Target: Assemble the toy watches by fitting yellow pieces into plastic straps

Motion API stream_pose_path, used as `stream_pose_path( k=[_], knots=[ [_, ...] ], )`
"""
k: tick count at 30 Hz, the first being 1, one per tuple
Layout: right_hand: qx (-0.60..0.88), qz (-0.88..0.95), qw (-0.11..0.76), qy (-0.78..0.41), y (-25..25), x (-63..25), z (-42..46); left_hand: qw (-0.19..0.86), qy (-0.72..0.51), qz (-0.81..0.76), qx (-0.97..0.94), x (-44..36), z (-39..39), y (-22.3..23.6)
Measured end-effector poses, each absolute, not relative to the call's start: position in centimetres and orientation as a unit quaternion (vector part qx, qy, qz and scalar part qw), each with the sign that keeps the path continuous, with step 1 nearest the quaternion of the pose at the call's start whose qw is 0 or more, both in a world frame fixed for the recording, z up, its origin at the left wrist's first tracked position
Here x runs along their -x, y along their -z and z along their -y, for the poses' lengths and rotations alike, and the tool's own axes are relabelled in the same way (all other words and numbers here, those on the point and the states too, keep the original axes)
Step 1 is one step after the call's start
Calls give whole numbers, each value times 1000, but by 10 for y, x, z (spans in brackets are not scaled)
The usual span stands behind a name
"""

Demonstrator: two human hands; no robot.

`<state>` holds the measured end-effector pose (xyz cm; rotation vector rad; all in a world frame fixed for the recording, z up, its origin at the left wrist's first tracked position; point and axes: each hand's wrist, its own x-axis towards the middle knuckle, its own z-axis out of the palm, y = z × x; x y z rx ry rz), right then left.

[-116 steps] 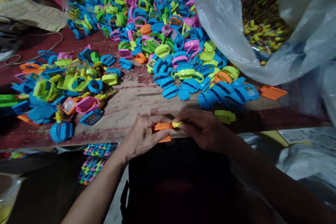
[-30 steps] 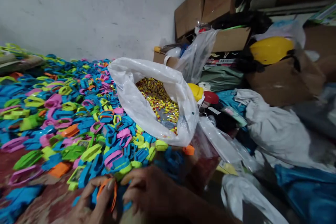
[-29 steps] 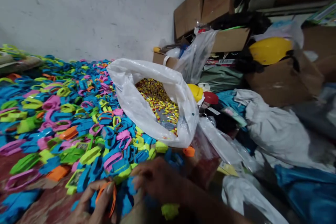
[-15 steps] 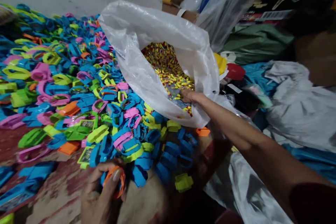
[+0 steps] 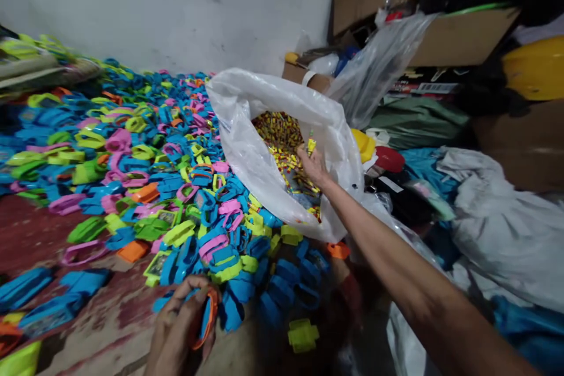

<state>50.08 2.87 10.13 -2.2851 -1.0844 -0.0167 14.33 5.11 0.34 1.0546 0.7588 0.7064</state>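
A pale, scuffed wall point(image 5: 167, 12) is rising behind everything, and below it a worn red table point(image 5: 26, 229) is spreading toward the viewer. A broad heap of coloured plastic loops point(image 5: 150, 147), in blue, lime, pink, green and orange, is covering much of that surface. At the heap's right edge, a white plastic bag point(image 5: 240, 147) is gaping open, while a cardboard box point(image 5: 462, 41) is sitting among the clutter farther back. The person's right hand point(image 5: 314, 165) is reaching into the bag's mouth, its fingers closing around a few yellow pieces point(image 5: 311, 145) that are poking up from the fingertips. Nearer the viewer, the left hand point(image 5: 183, 317) is gripping an orange loop point(image 5: 213, 312) between thumb and fingers at the front of the heap, with blue showing inside the loop. A lime piece point(image 5: 303, 335) is lying to the right of that hand, well apart from it. Inside the bag, many tiny yellow-and-red pieces point(image 5: 282, 129) are lying loose below and beside the right hand.
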Motion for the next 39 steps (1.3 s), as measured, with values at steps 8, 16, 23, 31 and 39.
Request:
stream_pose_path(
  k=[8,16,23,31,39],
  knots=[
    [561,445,568,-405,-68,-307,-37,788,-390,-321,-353,-105,-46,-12],
    [456,239,585,-626,-12,-200,-52,776,-387,-381,-321,-50,-36,5],
    [468,299,598,-577,-9,-198,-55,773,-422,-330,-340,-55,-46,10],
    [471,252,643,-549,-25,-199,-8,765,-399,-329,-384,-61,-33,6],
    [476,183,664,-547,-9,-200,2,722,-382,-380,-435,-78,-23,10]
  ],
)
